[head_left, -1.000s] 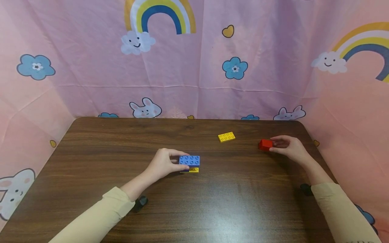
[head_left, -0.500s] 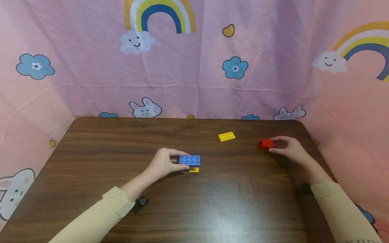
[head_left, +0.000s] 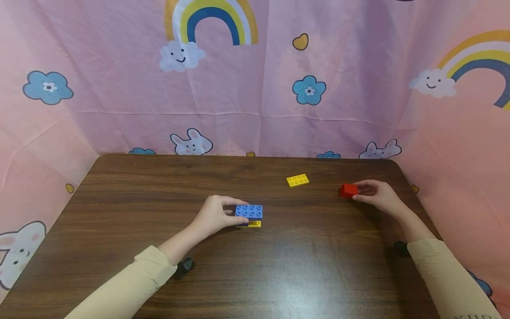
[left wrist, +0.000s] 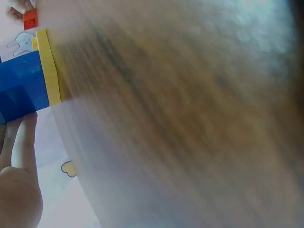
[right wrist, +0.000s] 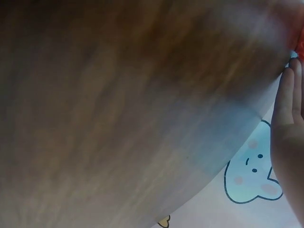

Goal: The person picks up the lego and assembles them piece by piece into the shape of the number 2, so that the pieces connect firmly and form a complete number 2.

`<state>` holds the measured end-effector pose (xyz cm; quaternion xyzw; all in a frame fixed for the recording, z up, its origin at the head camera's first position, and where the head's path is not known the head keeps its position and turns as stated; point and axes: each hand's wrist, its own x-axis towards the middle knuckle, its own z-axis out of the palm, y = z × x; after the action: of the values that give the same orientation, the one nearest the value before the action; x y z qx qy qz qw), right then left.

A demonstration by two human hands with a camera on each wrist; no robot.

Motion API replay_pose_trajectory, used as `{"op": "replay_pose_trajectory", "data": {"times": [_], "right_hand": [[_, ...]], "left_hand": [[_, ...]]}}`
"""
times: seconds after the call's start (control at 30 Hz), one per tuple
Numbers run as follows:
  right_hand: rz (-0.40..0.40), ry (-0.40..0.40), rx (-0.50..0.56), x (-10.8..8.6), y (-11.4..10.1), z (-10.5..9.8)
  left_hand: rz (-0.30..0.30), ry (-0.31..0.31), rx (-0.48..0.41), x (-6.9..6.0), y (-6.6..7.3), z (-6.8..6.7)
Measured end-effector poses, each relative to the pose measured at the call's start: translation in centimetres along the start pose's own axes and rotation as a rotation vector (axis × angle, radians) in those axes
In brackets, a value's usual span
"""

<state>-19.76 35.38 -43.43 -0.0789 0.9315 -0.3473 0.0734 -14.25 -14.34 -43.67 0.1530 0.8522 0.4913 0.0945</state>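
My left hand (head_left: 213, 215) grips a blue toy building brick (head_left: 249, 210) with round studs near the middle of the table, thumb in front and fingers behind. Beneath that brick a yellow piece (head_left: 255, 223) shows its studs at the front right. In the left wrist view the blue brick's side (left wrist: 23, 85) sits against the yellow piece (left wrist: 49, 66). At the right, my right hand (head_left: 378, 195) pinches a small red brick (head_left: 349, 190) by its right end. Only a sliver of the red brick (right wrist: 299, 47) enters the right wrist view, so the fingertips there are partly hidden.
A flat yellow studded brick (head_left: 297, 180) lies between the hands, farther back on the brown wooden table (head_left: 159, 186). A pink printed curtain (head_left: 239, 93) hangs behind the table and along both sides.
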Motion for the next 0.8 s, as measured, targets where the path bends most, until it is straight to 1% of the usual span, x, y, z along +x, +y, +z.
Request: {"op": "replay_pose_trajectory", "data": {"times": [0.5,0.8], "right_hand": [[0.01,-0.004,-0.009,0.01,-0.21,-0.01],[0.005,0.019,-0.034,0.01,-0.24,-0.08]], "left_hand": [[0.002,0.003,-0.004,0.05,-0.17,0.05],[0.009,0.002,-0.009,0.01,-0.24,0.06]]}}
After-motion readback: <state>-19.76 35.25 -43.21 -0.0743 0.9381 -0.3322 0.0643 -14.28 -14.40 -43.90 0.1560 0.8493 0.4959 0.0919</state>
